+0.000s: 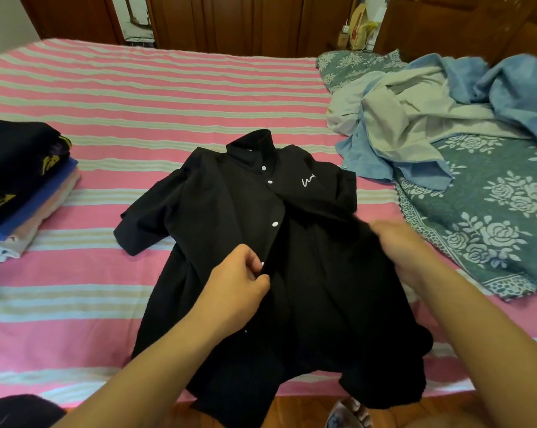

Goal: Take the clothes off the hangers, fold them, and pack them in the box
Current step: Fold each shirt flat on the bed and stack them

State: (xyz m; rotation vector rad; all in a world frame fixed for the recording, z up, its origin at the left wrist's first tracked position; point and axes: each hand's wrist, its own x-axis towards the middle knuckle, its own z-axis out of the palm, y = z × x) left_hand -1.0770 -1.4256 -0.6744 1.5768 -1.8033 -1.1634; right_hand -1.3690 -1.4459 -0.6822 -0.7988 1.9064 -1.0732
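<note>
A black short-sleeved shirt [230, 217] with white buttons and white chest script lies face up on the striped bed [137, 97], its hem hanging over the near edge. My left hand [239, 279] pinches the button placket near a lower button. My right hand [403, 245] is motion-blurred on the shirt's right side, where the fabric is bunched; its grip is not clear. A stack of folded clothes [23, 186] sits at the left edge of the bed. No hanger or box shows.
A heap of unfolded grey and blue clothes [421, 118] lies at the right on a teal floral blanket [492, 211]. Dark wooden wardrobes [230, 23] stand behind the bed. Wooden floor [298, 409] shows below the shirt hem.
</note>
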